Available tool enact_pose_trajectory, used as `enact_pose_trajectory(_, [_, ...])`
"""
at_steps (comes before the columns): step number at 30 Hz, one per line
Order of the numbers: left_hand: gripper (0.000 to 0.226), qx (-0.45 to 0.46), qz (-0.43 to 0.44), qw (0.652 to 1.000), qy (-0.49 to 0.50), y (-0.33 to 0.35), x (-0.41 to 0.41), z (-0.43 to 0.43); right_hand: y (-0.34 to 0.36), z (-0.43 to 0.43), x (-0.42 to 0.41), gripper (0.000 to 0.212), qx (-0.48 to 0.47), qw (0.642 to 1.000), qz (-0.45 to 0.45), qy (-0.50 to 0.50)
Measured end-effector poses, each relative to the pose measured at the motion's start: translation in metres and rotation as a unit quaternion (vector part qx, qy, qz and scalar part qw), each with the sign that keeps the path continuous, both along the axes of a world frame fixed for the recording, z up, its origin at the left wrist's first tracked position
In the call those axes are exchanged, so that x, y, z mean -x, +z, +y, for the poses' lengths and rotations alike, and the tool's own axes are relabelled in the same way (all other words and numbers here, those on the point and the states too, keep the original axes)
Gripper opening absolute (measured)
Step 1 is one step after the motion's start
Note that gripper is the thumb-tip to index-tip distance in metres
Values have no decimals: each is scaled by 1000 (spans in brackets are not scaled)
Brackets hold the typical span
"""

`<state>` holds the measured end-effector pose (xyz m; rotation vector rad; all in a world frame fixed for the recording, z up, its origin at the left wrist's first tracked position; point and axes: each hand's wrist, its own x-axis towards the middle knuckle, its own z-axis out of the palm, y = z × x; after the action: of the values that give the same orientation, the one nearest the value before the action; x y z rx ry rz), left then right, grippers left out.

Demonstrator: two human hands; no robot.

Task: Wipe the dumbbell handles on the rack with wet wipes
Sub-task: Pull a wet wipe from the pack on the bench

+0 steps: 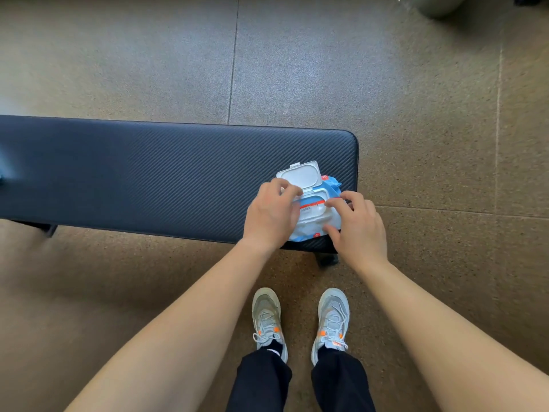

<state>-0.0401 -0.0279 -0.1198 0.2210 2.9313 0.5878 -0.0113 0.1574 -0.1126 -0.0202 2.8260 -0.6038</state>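
Two bare hands met over a wet wipes pack (312, 217) that lay near the right end of a dark, ribbed, padded tabletop (148, 173). The tabletop ran in from the left edge of the view, across a speckled brown floor (118, 55).

The left hand (271, 212) sat on the pack's left side, its fingers curled over the edge just below the hinge and holding the pack down. The white flip lid (300, 173) stood open, tipped back toward the far side of the tabletop. Below it showed the pack's white top with an orange strip, and blue wrapper at the right and near edges.

The right hand (359, 224) gripped the pack's right side. Its fingers curled onto the top beside the orange strip, and its thumb pressed the near edge. Whether those fingers pinched a wipe could not be told.

On the floor below the hands, close to the tabletop's near edge, stood the left shoe (269, 319) and the right shoe (332, 319), pale grey with orange accents, under dark trousers (261, 382).
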Motion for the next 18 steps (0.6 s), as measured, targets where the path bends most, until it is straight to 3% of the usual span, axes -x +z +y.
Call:
enact_pose_trajectory(5, [36,19,20,999,-35,0,-11,5,-1,5,-3,42,16,1000,6,-3])
enact_pose_trajectory(10, [40,-38,-32,999,-7,1,-15,17,-2,8,-6,51,62,996,-51,-40])
enact_pose_trajectory(15, [26,-76,-54,995,27,5,-15,21,6,10,-9,51,52,994,-92,2])
enact_pose_trajectory(18, [19,-69,-62,995,33,5,-13,21,9,7,-13,47,47,997,-58,21])
